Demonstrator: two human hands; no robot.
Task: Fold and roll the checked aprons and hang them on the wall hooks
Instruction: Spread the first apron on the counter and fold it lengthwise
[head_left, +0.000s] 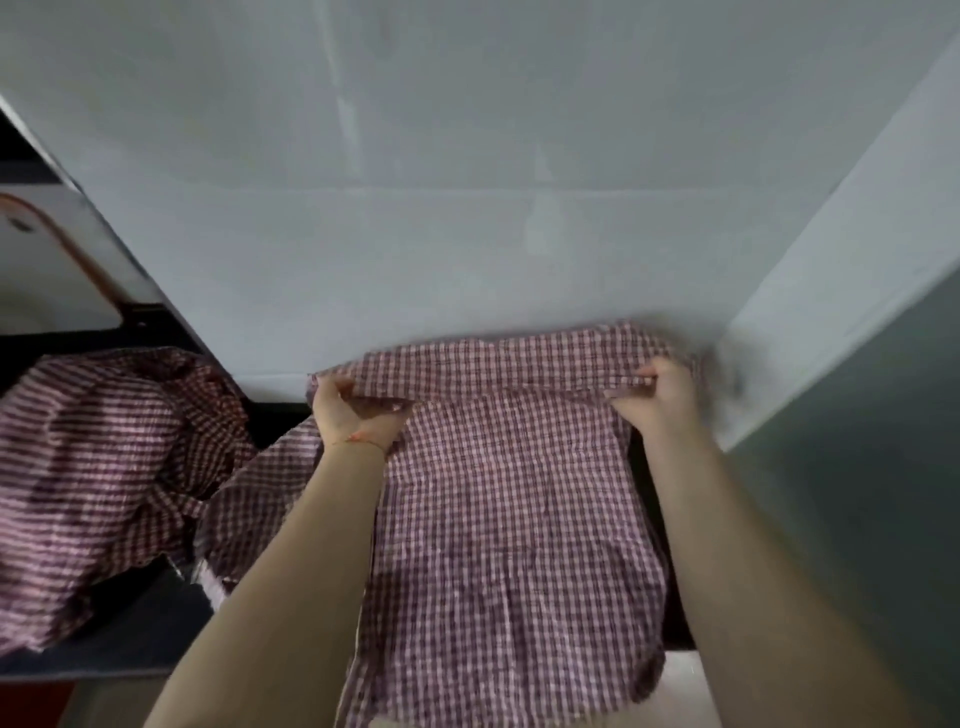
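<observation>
Grey wall (467, 234) runs along the surface's far edge, blocking reach beyond. Side wall (831, 291) closes the far right corner. Spread checked apron (509, 519) covers the surface (130, 644) middle and overhangs the near edge. Crumpled apron heap (93, 457) fills the left side. Dark strip open between them.

The apron (514, 519) at centre is showing a maroon-and-white check. At left, the heap (98, 467) is wearing the same check, lying on a dark counter (130, 639). The wall (415, 208) above is looking pale grey.
</observation>
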